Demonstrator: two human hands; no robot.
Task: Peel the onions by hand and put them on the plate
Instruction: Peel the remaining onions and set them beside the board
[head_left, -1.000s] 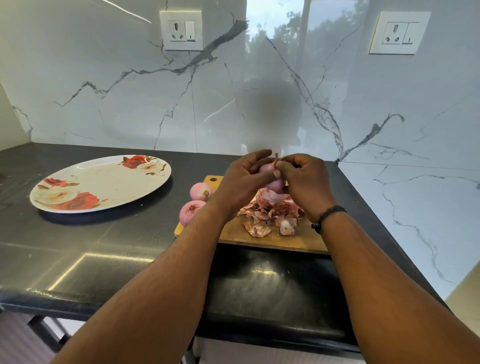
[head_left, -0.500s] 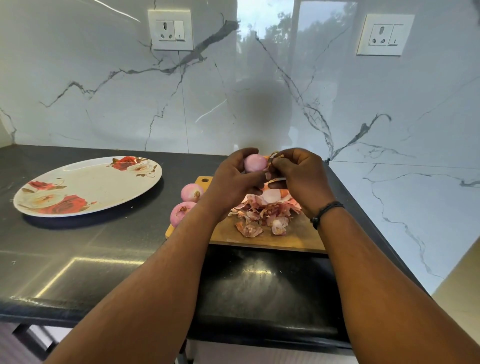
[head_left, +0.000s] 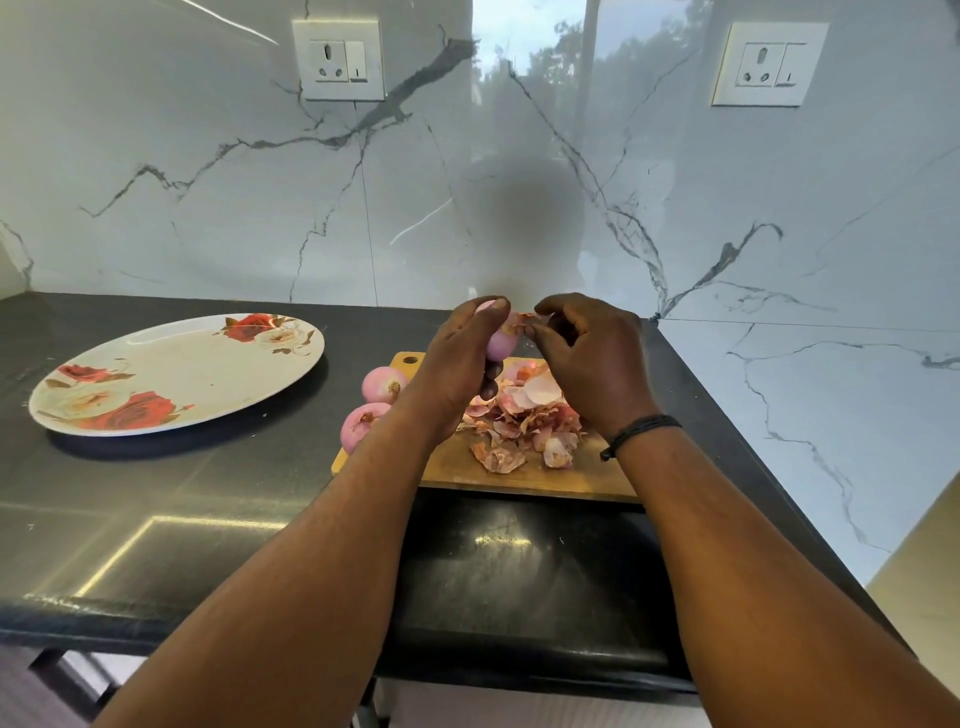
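My left hand (head_left: 460, 358) grips a pale pink onion (head_left: 503, 343) held above the wooden cutting board (head_left: 524, 478). My right hand (head_left: 592, 358) pinches a flake of dry skin (head_left: 519, 323) at the onion's top. Two peeled pink onions (head_left: 383, 383) (head_left: 361, 423) lie at the board's left edge. A heap of onion peels (head_left: 524, 415) covers the board's middle. The white plate with red roses (head_left: 171, 371) lies at the left on the black counter, with nothing on it.
The black counter (head_left: 208, 493) meets a marble wall with two sockets (head_left: 338, 58) (head_left: 769, 63). The counter's right side ends against a marble side panel (head_left: 805, 405). The front edge runs below my forearms.
The onion has been turned in my left hand and raised slightly; my right hand's fingers have shifted to its top and now pull at a skin flake.
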